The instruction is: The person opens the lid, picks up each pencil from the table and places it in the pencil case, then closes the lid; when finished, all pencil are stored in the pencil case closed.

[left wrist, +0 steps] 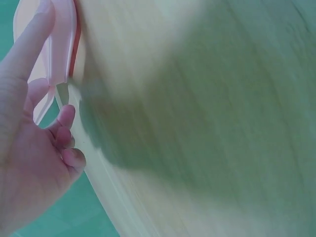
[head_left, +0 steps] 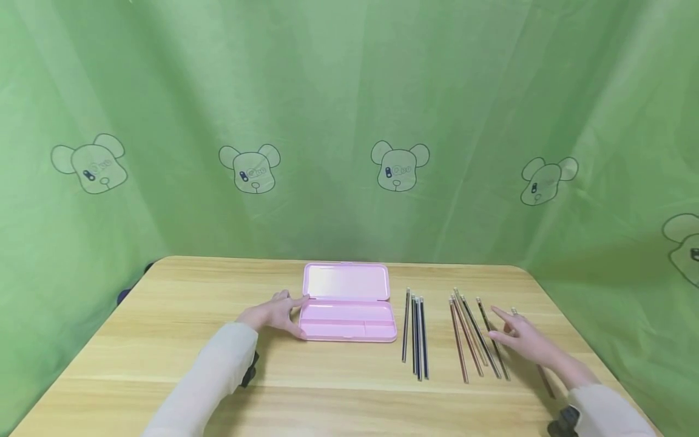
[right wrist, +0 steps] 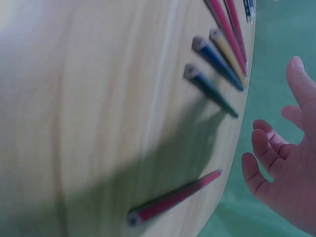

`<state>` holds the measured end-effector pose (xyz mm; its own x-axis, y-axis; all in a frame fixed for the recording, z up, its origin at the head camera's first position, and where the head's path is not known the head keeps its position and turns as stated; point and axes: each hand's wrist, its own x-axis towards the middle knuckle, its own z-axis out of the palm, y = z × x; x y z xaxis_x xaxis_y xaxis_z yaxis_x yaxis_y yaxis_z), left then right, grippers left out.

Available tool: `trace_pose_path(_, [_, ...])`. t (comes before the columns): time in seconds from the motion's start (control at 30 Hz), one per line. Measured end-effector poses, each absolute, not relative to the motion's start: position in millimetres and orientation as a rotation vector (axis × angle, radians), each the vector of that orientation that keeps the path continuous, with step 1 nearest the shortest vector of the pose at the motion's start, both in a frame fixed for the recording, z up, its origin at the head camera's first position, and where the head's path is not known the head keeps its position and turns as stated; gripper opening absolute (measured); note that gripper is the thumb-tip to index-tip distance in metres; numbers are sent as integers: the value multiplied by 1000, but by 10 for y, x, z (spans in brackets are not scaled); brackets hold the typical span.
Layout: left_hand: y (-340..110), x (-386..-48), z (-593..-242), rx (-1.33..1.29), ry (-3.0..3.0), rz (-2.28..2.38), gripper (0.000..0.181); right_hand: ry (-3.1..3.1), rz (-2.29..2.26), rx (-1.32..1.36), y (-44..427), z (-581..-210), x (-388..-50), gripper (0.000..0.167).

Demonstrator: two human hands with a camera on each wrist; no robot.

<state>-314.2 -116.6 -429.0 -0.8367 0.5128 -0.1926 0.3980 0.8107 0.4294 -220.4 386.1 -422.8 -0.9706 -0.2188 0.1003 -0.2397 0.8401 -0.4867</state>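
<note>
One lone pencil (head_left: 545,382) lies on the tabletop (head_left: 338,394) beneath the right hand (head_left: 526,341), whose empty fingers hang loosely parted, near other pencils (head_left: 480,337) ranged toward the left, while farther off the left hand (head_left: 275,312), thumb and forefinger spread wide, grips the left end of an open pink pencil case (head_left: 347,312).

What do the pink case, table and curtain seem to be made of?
Case: probably hard plastic, possibly painted metal; glossy, since its surface reflects light. Table: wood or wood-look laminate, smooth, with streaky grain. Curtain: likely thin cloth, slightly shiny, hanging in soft folds.
</note>
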Motion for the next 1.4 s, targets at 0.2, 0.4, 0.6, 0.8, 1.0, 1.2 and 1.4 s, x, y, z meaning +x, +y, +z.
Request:
trace_pose_path(0.2, [-1163, -3149, -4278, 660, 2671, 565, 95, -2930, 805, 415, 4084, -4294, -2182, 65])
trace_pose_path(0.4, [-1168, -3160, -4265, 652, 2648, 562, 95, -2987, 745, 373, 4265, -4320, -2137, 68])
trace_pose_path(0.6, [-1162, -3168, -4262, 637, 2647, 547, 94, -3108, 741, 214, 4380, -4316, -2066, 77])
trace_pose_path(0.8, [-1169, -3172, -4275, 612, 2635, 557, 94, -3158, 730, 174, 4409, -4333, -2030, 76])
trace_pose_path(1.0, [-1165, -3177, -4289, 611, 2621, 581, 94, -3157, 713, 197, 4409, -4370, -2023, 71])
trace_pose_path(1.2, [-1159, -3158, -4263, 616, 2602, 607, 96, -3162, 749, 168, 4431, -4397, -2051, 73])
trace_pose_path(1.4, [-1164, -3163, -4272, 600, 2606, 609, 96, -3178, 837, 123, 4452, -4400, -2084, 71])
